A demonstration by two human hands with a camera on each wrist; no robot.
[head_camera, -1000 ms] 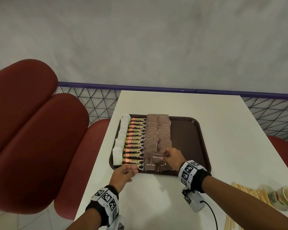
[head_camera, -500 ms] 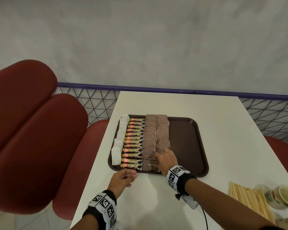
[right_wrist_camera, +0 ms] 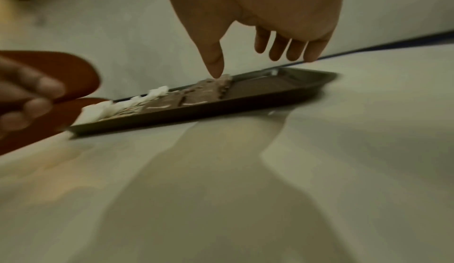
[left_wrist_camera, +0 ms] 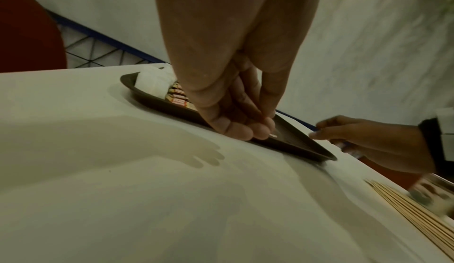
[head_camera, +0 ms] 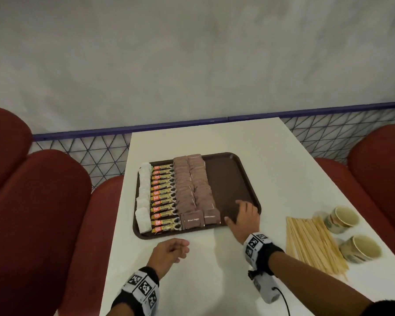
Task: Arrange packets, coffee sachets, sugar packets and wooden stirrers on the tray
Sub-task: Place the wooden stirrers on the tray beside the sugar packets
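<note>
Most of the sorting is done, as I judge it. On the brown tray (head_camera: 230, 179) the left part is filled: a column of white packets (head_camera: 144, 197) along the left rim, then the coffee sachets (head_camera: 165, 199) lined up crosswise beside them, then two columns of brown sugar packets (head_camera: 193, 190) that run from the far rim to the near one. The right part of the tray floor is bare.

What is left, I think, is the wooden stirrers (head_camera: 310, 245). They lie in a loose bundle on the bench (head_camera: 214, 281), well to the right of the tray and off it, with two paper cups (head_camera: 349, 233) just beyond them. None of the stirrers is on the tray yet.

My right hand (head_camera: 245, 216) is over the near right corner of the tray, its fingers (right_wrist_camera: 280, 47) spread and relaxed, grasping nothing; the thumb points toward the nearest sugar packets, but I cannot tell whether it touches them. My left hand (head_camera: 169, 252) hovers over the bench just in front of the tray's near rim, fingers loosely curled with nothing in them.

So the bare strip on the right looks like the place meant for the stirrers, and fetching them from the bundle on my right seems the step to come.
</note>
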